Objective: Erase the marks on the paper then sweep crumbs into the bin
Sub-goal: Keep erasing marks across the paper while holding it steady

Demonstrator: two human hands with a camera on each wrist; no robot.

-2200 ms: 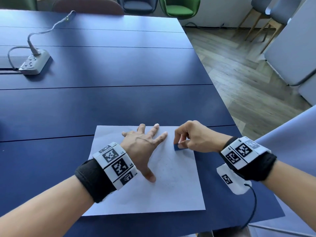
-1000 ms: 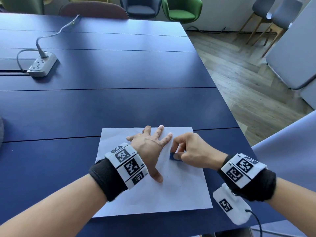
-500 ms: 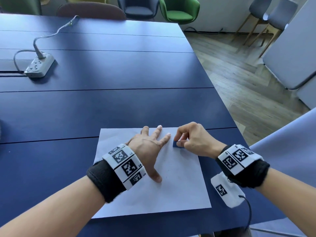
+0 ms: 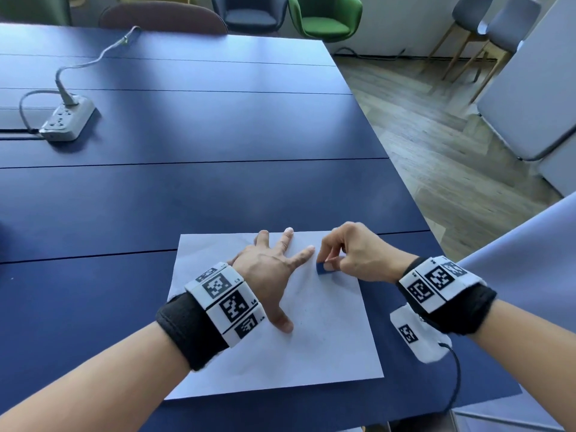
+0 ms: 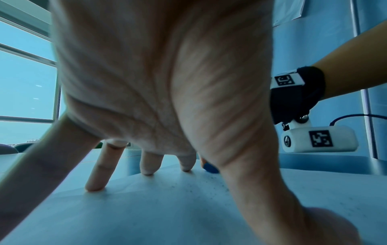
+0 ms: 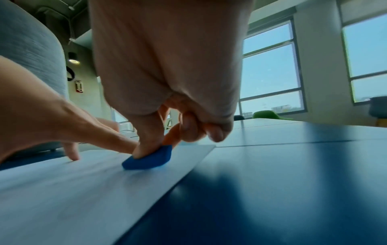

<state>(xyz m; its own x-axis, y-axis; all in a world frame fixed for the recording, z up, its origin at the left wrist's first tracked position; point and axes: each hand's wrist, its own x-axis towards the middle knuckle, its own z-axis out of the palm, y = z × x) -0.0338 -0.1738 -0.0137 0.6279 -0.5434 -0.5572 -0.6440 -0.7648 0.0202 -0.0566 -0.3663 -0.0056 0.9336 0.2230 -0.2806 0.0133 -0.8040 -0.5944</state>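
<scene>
A white sheet of paper (image 4: 330,344) lies on the dark blue table (image 4: 199,201) near its front edge. My left hand (image 4: 274,266) presses flat on the sheet with fingers spread and straight. My right hand (image 4: 352,254) pinches a small blue eraser (image 4: 321,267) and holds it down on the paper just right of the left forefinger. In the right wrist view the eraser (image 6: 148,159) sits under the thumb on the sheet (image 6: 73,190). In the left wrist view tiny dark crumbs (image 5: 211,184) dot the paper (image 5: 146,212) beside my spread left hand (image 5: 146,165).
A grey power strip (image 4: 67,121) with its cable lies at the table's far left. Chairs stand past the far edge, one of them green (image 4: 324,17). The table's right edge (image 4: 414,210) drops to a wooden floor. No bin is in view.
The right hand has rubbed the eraser back and forth over the paper's upper right part, close to the left forefinger. The left hand has stayed pressed on the sheet.
</scene>
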